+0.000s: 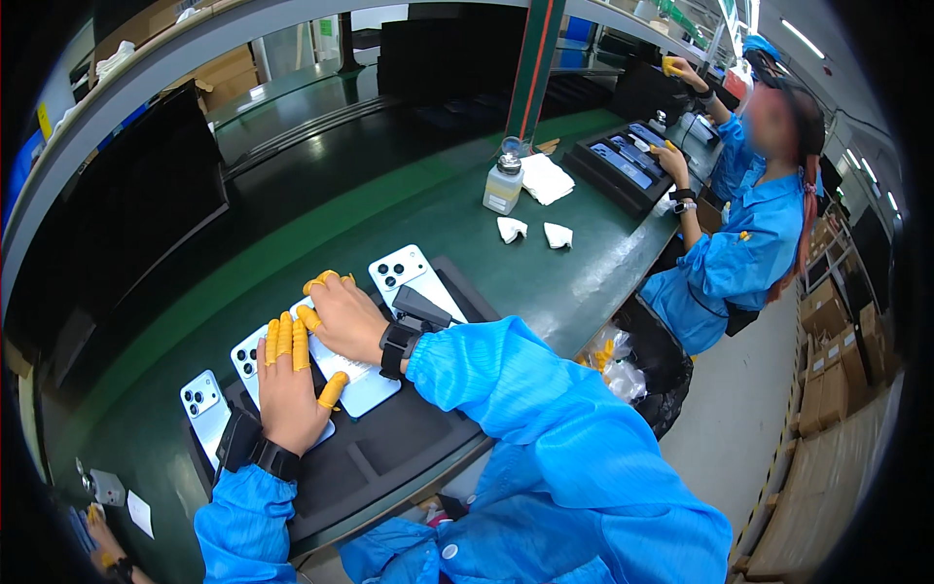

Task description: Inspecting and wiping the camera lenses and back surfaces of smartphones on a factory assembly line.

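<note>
Phones (362, 389), pale-blue glossy rectangles, lie at eight o'clock on a black foam-like tray (326, 482); left hand (291, 401) lies flat, thumb wide; right hand (347, 322) curls, grip unclear; uneven pressing might slide one.

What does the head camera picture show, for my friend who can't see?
A person's left hand and right hand, wearing yellow finger covers, lie over pale phones in a black tray on a green table; a co-worker is at right.
</note>
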Demonstrator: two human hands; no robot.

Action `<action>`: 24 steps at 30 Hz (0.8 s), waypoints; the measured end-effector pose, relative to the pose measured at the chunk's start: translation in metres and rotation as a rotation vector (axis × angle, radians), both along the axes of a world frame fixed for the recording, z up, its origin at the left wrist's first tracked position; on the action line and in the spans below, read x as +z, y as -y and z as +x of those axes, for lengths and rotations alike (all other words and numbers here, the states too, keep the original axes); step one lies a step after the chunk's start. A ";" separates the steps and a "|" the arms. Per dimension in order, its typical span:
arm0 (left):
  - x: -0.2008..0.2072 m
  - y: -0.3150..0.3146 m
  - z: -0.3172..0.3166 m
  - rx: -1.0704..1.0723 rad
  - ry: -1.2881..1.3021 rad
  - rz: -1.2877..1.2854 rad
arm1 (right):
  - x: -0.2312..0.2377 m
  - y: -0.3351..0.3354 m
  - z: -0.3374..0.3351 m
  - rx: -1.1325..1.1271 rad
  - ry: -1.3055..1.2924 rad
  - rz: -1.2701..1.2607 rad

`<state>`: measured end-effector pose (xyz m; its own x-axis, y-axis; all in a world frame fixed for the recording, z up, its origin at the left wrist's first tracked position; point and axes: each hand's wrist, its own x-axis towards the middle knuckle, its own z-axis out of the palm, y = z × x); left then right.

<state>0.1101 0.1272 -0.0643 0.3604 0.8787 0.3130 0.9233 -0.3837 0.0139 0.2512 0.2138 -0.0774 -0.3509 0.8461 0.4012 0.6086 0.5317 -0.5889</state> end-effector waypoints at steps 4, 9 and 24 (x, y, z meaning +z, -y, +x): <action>0.002 0.002 -0.001 0.011 -0.005 -0.003 | 0.003 0.001 -0.001 0.019 -0.013 -0.005; 0.006 0.002 0.003 0.030 -0.011 -0.058 | 0.001 0.001 0.002 0.015 -0.012 -0.018; -0.002 0.000 0.000 0.003 -0.004 0.006 | -0.003 -0.001 0.000 0.004 -0.013 0.005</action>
